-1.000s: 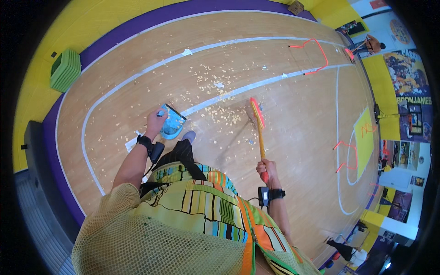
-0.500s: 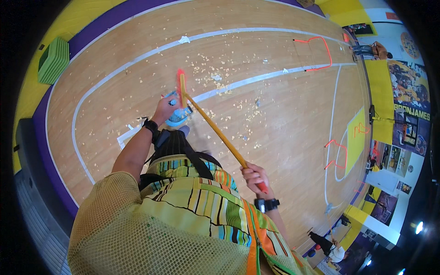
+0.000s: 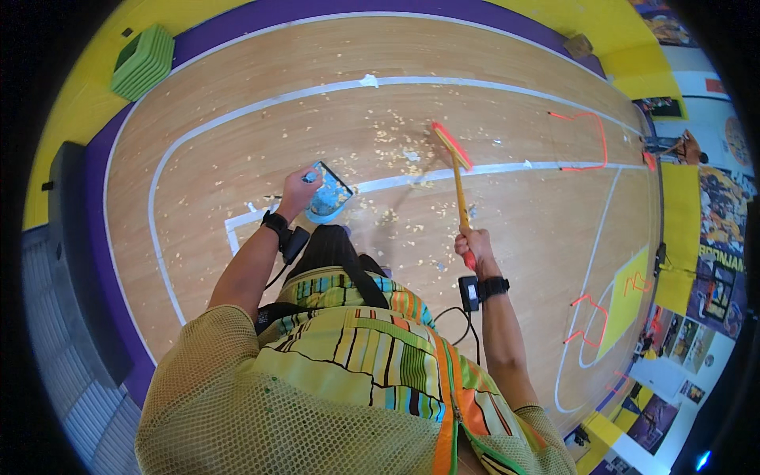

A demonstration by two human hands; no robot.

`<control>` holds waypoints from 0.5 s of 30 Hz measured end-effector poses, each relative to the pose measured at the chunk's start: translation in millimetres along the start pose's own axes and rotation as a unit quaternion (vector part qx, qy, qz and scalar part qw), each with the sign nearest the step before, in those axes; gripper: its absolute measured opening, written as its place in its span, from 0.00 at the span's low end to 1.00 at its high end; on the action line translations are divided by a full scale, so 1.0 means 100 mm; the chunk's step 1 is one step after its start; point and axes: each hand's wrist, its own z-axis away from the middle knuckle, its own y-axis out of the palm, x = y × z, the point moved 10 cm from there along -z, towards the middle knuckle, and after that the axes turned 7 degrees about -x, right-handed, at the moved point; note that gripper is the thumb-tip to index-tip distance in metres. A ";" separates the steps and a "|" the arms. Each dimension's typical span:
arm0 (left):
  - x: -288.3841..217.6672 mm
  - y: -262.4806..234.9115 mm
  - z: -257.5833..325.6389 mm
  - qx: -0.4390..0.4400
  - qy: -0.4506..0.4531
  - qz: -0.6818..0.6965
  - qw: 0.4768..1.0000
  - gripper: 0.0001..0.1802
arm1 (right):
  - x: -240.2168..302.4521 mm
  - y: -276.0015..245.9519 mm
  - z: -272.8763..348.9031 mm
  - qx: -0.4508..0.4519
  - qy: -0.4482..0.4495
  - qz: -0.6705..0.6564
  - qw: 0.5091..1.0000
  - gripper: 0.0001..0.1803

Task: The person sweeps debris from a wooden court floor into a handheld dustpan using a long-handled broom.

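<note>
My left hand (image 3: 298,192) grips the handle of a blue dustpan (image 3: 328,195), held just above the wooden floor in front of my legs. My right hand (image 3: 473,246) is closed on the lower end of a broom's yellow stick (image 3: 458,191). The broom's orange-red head (image 3: 451,145) points away from me and rests among pale scraps (image 3: 388,141) strewn over the floor. Both wrists wear black bands, and cables run from them.
White tape lines (image 3: 237,115) curve across the wooden floor, which has a purple and yellow border. A stack of green pads (image 3: 142,62) lies at the far left. Orange tape marks (image 3: 582,142) sit to the right. A poster wall (image 3: 712,261) lines the right side.
The broom swung left across the dustpan half a second ago, then back right; its head now lies farther out on the scraps. The dustpan stayed low by my left side.
</note>
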 end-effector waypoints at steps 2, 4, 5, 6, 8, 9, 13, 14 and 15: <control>0.03 -0.13 0.02 -0.028 -0.001 -0.015 0.999 0.06 | 0.01 0.21 -0.09 -0.007 0.013 -0.040 0.999 0.14; -0.01 -0.18 0.05 -0.046 0.004 -0.020 0.999 0.06 | -0.12 0.54 0.06 0.019 -0.011 0.028 0.999 0.13; 0.03 -0.18 0.06 -0.051 0.009 -0.031 0.998 0.06 | -0.20 0.71 0.19 0.034 -0.021 0.063 0.997 0.13; 0.13 -0.19 0.04 -0.057 0.012 -0.045 0.997 0.06 | -0.31 0.92 0.40 0.063 0.005 0.088 0.994 0.12; 0.13 -0.20 -0.01 -0.050 0.022 -0.053 0.997 0.06 | -0.45 1.13 0.80 0.136 0.073 0.062 0.986 0.13; 0.04 -0.20 -0.02 -0.050 0.030 -0.050 0.997 0.06 | -0.42 1.16 0.97 0.182 0.120 0.022 0.976 0.13; 0.14 -0.41 -0.13 -0.060 -0.028 0.009 0.998 0.07 | -0.36 1.14 1.51 0.297 0.300 -0.137 0.896 0.12; 0.16 -0.56 -0.18 -0.101 -0.002 0.005 0.995 0.07 | -0.38 1.09 1.56 0.288 0.264 -0.071 0.918 0.13; 0.20 -0.70 -0.21 -0.113 -0.017 -0.011 0.993 0.07 | -0.24 1.07 1.75 0.277 0.227 -0.006 0.933 0.13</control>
